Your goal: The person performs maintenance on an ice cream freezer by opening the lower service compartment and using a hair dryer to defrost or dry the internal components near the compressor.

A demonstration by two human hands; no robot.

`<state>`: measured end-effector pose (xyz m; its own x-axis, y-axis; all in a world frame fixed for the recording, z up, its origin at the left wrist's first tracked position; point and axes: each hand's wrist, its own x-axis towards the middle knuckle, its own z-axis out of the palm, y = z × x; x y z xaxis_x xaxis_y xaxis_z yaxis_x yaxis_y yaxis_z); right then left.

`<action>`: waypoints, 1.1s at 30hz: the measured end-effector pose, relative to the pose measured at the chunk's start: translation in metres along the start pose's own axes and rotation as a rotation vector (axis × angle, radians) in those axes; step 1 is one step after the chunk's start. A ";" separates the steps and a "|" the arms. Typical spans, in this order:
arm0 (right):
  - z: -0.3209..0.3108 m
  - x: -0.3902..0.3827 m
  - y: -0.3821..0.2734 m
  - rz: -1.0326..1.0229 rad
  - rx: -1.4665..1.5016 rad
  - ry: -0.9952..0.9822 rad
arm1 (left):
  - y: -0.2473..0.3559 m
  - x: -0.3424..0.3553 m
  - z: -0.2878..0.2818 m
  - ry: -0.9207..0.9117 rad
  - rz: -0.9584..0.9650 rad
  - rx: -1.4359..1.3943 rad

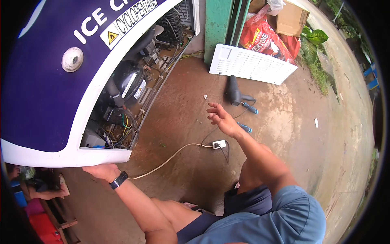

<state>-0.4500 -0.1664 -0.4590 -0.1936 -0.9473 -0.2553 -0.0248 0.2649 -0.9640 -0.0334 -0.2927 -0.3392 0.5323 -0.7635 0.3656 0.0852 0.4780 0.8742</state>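
Observation:
At the lower left, my left hand (100, 171) is under the white bottom edge (57, 158) of the purple freezer cabinet (40, 101), its fingers mostly hidden. Inside the open side compartment are a black compressor (130, 76), wiring, tubes and coils. My right hand (218, 116) hangs empty in the air right of the compartment, fingers apart and slightly bent. Beyond it a black hair dryer (232, 91) lies on the floor beside two blue-handled tools (251, 107). A white power strip (218, 144) with cords plugged in lies below.
A white vented panel (252, 63) leans by a green post (215, 26), with red bags (264, 36) and cardboard (291, 18) behind it. Plants (315, 40) edge the concrete path at right. Another person's bare limb (46, 193) shows at lower left beside a red object (44, 225).

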 end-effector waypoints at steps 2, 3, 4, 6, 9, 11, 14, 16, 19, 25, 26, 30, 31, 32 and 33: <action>0.006 0.001 0.016 0.061 -0.202 -0.026 | 0.005 -0.006 0.011 0.072 0.002 -0.034; 0.008 0.000 0.024 0.064 -0.196 -0.025 | 0.007 -0.005 0.011 0.066 0.002 -0.030; 0.010 0.000 0.032 0.065 -0.630 -0.244 | 0.008 -0.005 0.012 0.072 -0.001 -0.025; 0.015 -0.003 0.036 0.078 -1.054 -0.467 | 0.006 -0.006 0.011 0.068 -0.015 -0.014; 0.025 0.004 0.038 0.181 -0.812 -0.663 | 0.002 0.000 0.001 0.072 -0.036 -0.042; 0.030 0.007 0.047 -0.026 -0.753 -0.496 | -0.001 0.002 -0.006 -0.026 -0.004 0.017; 0.033 0.011 0.058 -0.041 -0.733 -0.514 | -0.004 0.003 -0.005 0.022 -0.011 -0.029; 0.039 0.013 0.059 0.001 -0.743 -0.570 | -0.004 0.005 -0.004 0.044 -0.008 -0.029; 0.041 0.016 0.057 0.047 -0.759 -0.645 | -0.007 0.009 -0.007 0.040 0.011 0.010; -0.026 0.031 0.037 0.144 -0.884 -0.465 | 0.004 0.002 0.007 0.069 0.011 0.002; -0.053 0.045 0.044 0.151 -0.982 -0.460 | 0.006 -0.002 0.009 0.084 0.020 0.019; -0.177 0.083 0.107 0.477 -1.332 0.229 | 0.003 -0.007 0.017 0.120 0.029 0.030; -0.194 0.086 0.122 0.451 -1.376 0.452 | -0.004 -0.007 0.012 0.118 0.042 0.067; -0.204 0.090 0.131 0.434 -1.380 0.457 | -0.005 -0.009 0.014 0.126 0.023 0.086; -0.194 0.099 0.137 0.362 -1.362 0.366 | 0.006 -0.003 0.012 0.148 0.058 0.087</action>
<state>-0.6629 -0.1890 -0.6020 -0.6199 -0.7501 -0.2305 -0.7734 0.6337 0.0177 -0.0449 -0.2924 -0.3310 0.6527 -0.6606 0.3709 -0.0190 0.4751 0.8797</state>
